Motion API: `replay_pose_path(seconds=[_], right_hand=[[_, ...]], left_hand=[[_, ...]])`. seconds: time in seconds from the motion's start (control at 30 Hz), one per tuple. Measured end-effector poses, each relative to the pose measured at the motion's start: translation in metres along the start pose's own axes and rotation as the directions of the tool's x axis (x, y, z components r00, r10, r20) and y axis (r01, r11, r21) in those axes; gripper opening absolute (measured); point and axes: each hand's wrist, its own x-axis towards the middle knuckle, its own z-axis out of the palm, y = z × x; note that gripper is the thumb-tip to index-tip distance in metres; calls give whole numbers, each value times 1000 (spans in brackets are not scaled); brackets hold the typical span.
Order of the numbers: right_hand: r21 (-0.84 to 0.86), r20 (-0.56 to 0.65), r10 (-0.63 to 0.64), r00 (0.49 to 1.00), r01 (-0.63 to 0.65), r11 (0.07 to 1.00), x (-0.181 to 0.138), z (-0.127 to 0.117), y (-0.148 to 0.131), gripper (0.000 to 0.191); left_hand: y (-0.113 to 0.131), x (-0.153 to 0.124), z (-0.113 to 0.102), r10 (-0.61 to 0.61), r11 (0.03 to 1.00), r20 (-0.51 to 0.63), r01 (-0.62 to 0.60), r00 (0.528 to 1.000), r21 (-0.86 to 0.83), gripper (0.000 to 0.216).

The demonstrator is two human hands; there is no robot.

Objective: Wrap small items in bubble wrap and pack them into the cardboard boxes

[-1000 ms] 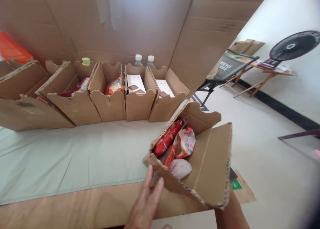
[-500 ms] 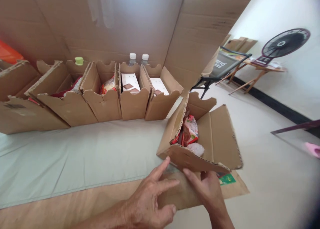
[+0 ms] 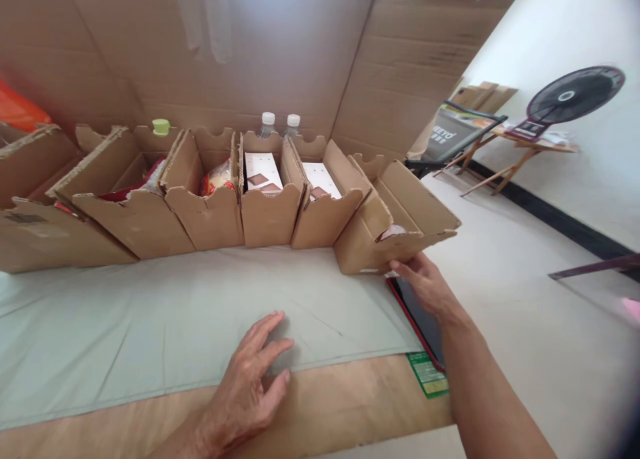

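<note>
A cardboard box [image 3: 373, 235] with packets inside stands at the right end of a row of open cardboard boxes on the pale green cloth [image 3: 150, 319]. My right hand [image 3: 425, 282] touches the box's front right corner with its fingertips. My left hand [image 3: 247, 379] rests flat, fingers apart, on the cloth's front edge and holds nothing. The neighbouring boxes [image 3: 320, 202] hold white cartons, red packets and two water bottles [image 3: 280, 122].
A tall cardboard sheet [image 3: 250, 52] stands behind the row. A dark tablet with a red edge [image 3: 420, 315] lies at the table's right edge under my right forearm. On the floor to the right stand a folding chair [image 3: 457, 135] and a fan [image 3: 575, 95].
The box with packets was in both hands near the table's front right; it now stands in the row at the back. My left hand has let go and dropped to the cloth.
</note>
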Motion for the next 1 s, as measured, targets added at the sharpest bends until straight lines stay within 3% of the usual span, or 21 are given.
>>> replay_pose_path(seconds=[0.17, 0.3, 0.63, 1.0], right_hand=[[22, 23, -9, 1000, 9, 1000, 51, -1, 10, 61], [33, 50, -21, 999, 19, 999, 71, 8, 14, 63], [-1, -7, -38, 999, 38, 999, 75, 22, 16, 51], [-184, -138, -3, 990, -23, 983, 75, 30, 24, 27]], left_hand=[[4, 3, 3, 15, 1000, 2, -15, 1000, 24, 48], [4, 5, 0, 16, 998, 16, -17, 1000, 59, 51], [5, 3, 2, -20, 996, 46, 16, 999, 88, 47], [3, 3, 4, 27, 995, 22, -29, 999, 94, 46]])
